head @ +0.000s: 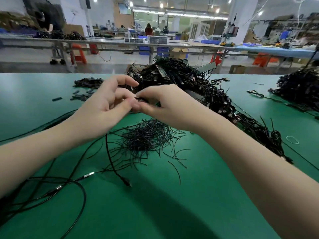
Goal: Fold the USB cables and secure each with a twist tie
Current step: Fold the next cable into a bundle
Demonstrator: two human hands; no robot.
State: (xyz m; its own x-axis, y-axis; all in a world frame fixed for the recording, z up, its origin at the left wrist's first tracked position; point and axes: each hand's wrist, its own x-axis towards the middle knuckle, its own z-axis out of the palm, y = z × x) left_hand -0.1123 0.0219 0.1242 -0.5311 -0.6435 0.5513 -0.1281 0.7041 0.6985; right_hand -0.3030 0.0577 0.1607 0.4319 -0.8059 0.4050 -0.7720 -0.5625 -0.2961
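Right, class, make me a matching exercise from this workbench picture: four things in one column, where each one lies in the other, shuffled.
Things:
1. twist tie pile
2. tangled cable heap
3. small black caps
4. loose cables

Places:
A. far left of the mat
B. near left corner
C. just below the hands
D. behind the hands

Pairs: 1-C, 2-D, 3-A, 4-B

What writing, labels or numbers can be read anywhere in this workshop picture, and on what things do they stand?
No text can be read in this view.
Board on the far wall: something is printed on it, but it is too blurred and small to read.
Cardboard boxes under the far benches: no legible marking.
Cable heap on the green table: no label visible.
Twist tie pile: plain black, unmarked.
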